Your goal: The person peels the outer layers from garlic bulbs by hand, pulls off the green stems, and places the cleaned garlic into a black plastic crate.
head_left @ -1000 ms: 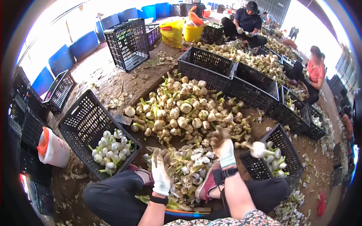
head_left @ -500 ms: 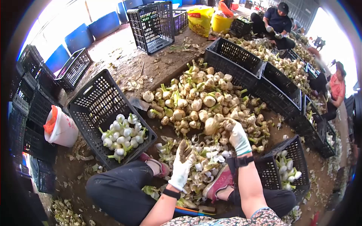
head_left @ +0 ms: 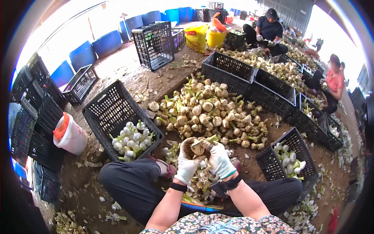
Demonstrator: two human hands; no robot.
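An unpeeled garlic bulb (head_left: 197, 148), brown-skinned with a short green stem, is held up between my two gloved hands. My left hand (head_left: 187, 163) curls round its left side. On the stem side, my right hand (head_left: 221, 160) closes with its soiled thumb and fingers against the bulb. Below them, loose garlic skins (head_left: 200, 183) lie between my legs. Just beyond my hands spreads a heap of unpeeled garlic (head_left: 208, 107). White peeled bulbs (head_left: 132, 140) lie in the black crate (head_left: 113, 102) to the left; more peeled bulbs (head_left: 287, 159) are in the right crate (head_left: 307, 156).
A row of black crates (head_left: 272, 102) borders the heap at the right. A white bucket (head_left: 74, 138) stands at the left beside stacked crates (head_left: 37, 117). Two co-workers sit at the back right, one in dark clothes (head_left: 269, 31), one in a pink top (head_left: 334, 84).
My right hand has come back from the heap with a garlic bulb, towards my body. My left hand, open before, has risen and now grips that bulb too. The view has shifted slightly.
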